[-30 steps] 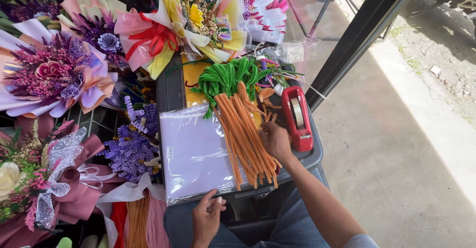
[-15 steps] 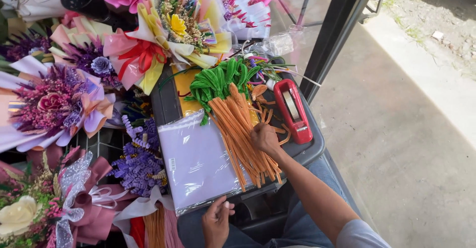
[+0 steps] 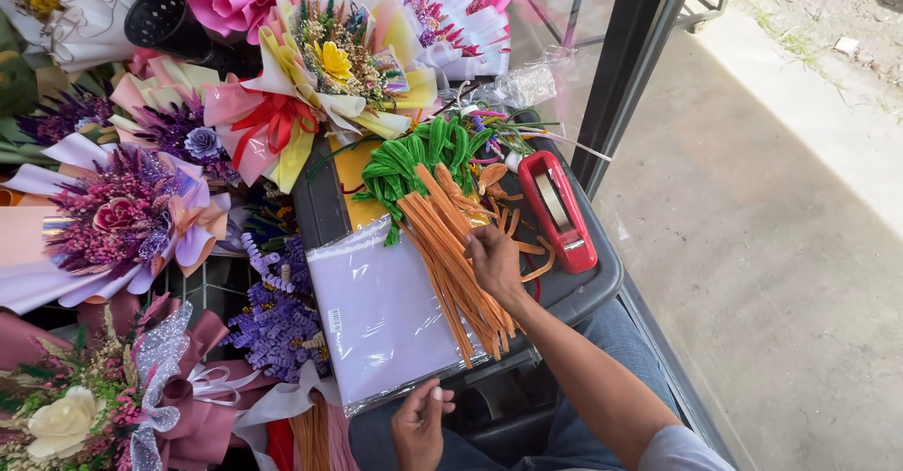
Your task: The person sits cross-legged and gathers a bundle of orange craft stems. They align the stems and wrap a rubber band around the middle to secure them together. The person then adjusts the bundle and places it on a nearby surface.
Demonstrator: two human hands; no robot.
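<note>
Shifted right hand (image 3: 493, 260), fingers on orange stems (image 3: 451, 255)

Right hand (image 3: 494, 262) rests on the pipe-cleaner bundle (image 3: 458, 255). Tape dispenser (image 3: 559, 209) lies just right of it; second bundle (image 3: 414, 160) behind. Plastic-wrapped sheet pack (image 3: 381, 311) lies left, left hand (image 3: 420, 424) apparently touching its near edge. Bouquets (image 3: 310, 76) stand behind and left.

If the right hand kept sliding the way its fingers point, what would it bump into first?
Probably the bundle of orange pipe cleaners: the right hand already rests on them, pointing up-left. Beyond lie the green pipe cleaners.
</note>
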